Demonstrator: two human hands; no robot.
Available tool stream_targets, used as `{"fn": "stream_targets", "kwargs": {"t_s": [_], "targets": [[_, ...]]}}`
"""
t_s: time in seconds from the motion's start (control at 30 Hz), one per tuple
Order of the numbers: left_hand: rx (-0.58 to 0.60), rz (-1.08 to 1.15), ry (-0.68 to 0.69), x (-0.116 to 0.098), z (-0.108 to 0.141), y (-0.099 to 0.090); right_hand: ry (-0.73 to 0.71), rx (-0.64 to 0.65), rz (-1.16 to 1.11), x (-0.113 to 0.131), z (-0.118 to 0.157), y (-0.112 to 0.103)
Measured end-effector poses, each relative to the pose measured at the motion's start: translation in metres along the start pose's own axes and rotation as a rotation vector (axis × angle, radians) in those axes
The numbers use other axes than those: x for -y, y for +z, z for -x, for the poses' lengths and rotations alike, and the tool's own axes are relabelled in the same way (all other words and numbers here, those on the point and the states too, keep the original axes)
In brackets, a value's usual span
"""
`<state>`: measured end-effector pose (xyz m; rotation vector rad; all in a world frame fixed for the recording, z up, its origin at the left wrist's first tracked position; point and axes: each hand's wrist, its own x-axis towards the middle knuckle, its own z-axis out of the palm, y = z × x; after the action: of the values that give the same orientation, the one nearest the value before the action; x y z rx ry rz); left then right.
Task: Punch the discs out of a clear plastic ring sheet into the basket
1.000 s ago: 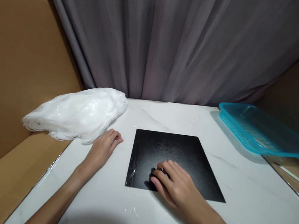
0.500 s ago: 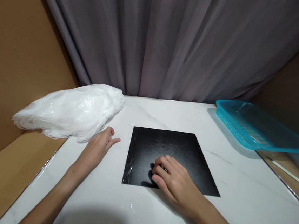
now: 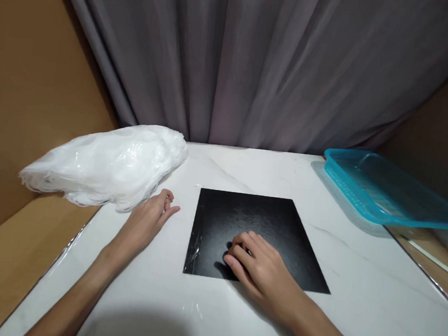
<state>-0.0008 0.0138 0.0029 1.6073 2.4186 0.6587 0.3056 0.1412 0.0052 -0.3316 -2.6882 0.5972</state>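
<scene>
A square black sheet (image 3: 219, 215) lies flat on the white marbled table, with a strip of creased clear film or tape along its left side. Over its front part is my right hand (image 3: 258, 264), fingers curled and thumb tip close against the index finger. Whatever may be between those fingertips is hidden. My left hand (image 3: 147, 221) rests on the table left of the sheet, its fingers bent and the thumb stretched apart, with nothing in it. Just behind that hand lies a heap of thin white plastic bags (image 3: 105, 164).
A translucent blue tray (image 3: 381, 215) stands at the right, overhanging the table edge. Below it lies a pale thin strip (image 3: 435, 261). Cardboard (image 3: 37, 92) walls the left side, and a grey curtain (image 3: 238, 58) hangs behind the table (image 3: 148, 298).
The thumb of my right hand has shifted slightly up and left, nearer the index fingertip. My left hand has hardly moved; the sheet, bags and tray stay where they were.
</scene>
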Motion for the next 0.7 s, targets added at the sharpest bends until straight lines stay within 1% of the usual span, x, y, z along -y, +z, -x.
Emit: {"fn": "stream_targets", "kwargs": {"t_s": [0.13, 0.37, 0.47, 0.57, 0.63, 0.67, 0.7], "targets": [[-0.006, -0.004, 0.002, 0.000, -0.001, 0.003, 0.005, -0.014, -0.001, -0.002, -0.001, 0.000], [-0.048, -0.104, 0.040, -0.010, 0.003, 0.009, 0.018, -0.015, 0.004, -0.003, 0.003, 0.002], [-0.068, -0.121, 0.022, -0.009, 0.003, 0.008, 0.008, -0.032, 0.015, -0.002, -0.003, 0.001], [-0.055, -0.108, 0.007, -0.006, 0.004, 0.004, -0.003, -0.077, 0.026, -0.005, -0.009, -0.005], [-0.045, -0.110, 0.009, -0.004, 0.005, 0.002, -0.009, -0.097, 0.006, -0.006, 0.002, -0.010], [-0.046, -0.118, 0.010, -0.004, 0.005, 0.002, 0.009, -0.106, -0.020, -0.005, 0.016, -0.011], [-0.050, -0.129, 0.010, -0.004, 0.005, 0.003, 0.044, -0.118, -0.051, -0.002, 0.036, -0.010]]}}
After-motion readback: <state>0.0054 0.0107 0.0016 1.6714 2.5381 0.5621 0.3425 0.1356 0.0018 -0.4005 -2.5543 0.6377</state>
